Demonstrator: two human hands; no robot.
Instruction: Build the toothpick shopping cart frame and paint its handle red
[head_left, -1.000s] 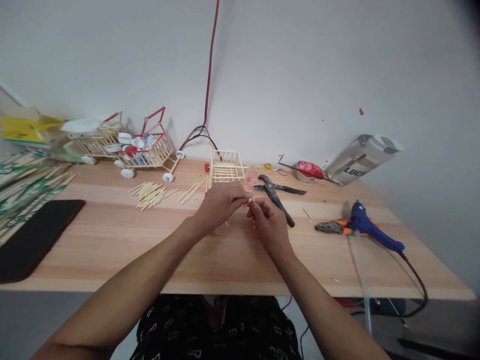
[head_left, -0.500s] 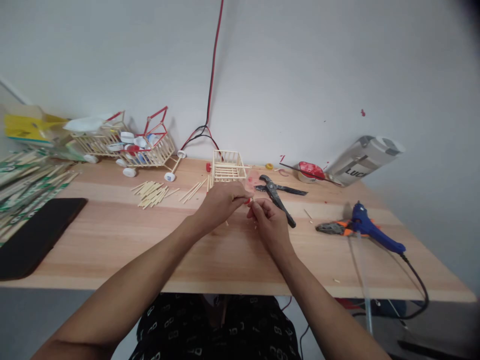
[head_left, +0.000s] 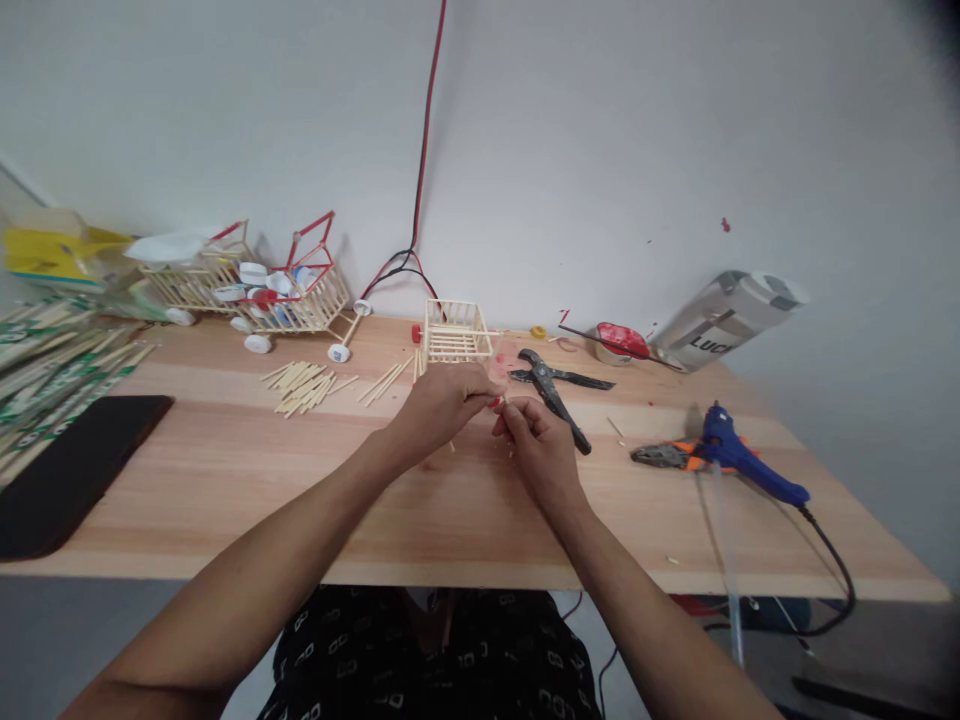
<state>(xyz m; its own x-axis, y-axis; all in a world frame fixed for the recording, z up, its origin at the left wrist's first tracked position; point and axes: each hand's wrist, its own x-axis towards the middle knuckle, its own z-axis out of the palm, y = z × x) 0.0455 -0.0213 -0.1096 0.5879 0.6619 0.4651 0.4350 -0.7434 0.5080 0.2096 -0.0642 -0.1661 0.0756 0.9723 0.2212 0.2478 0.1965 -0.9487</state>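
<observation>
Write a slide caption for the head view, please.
Left hand and right hand meet at a small red piece before a stick basket.

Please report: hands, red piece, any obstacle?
Left hand, right hand: fingertips together at small red piece. Stick basket beyond left hand. Black hand tool beside right hand.

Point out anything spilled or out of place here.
Red splotches mark the wall, and a pinkish-red smear stains the tabletop beside the dark tool. They look like stray paint, perhaps from the red-filled cup.

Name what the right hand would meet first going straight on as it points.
Most likely the left hand, or the small red piece beside it; depth there is unclear.
</observation>
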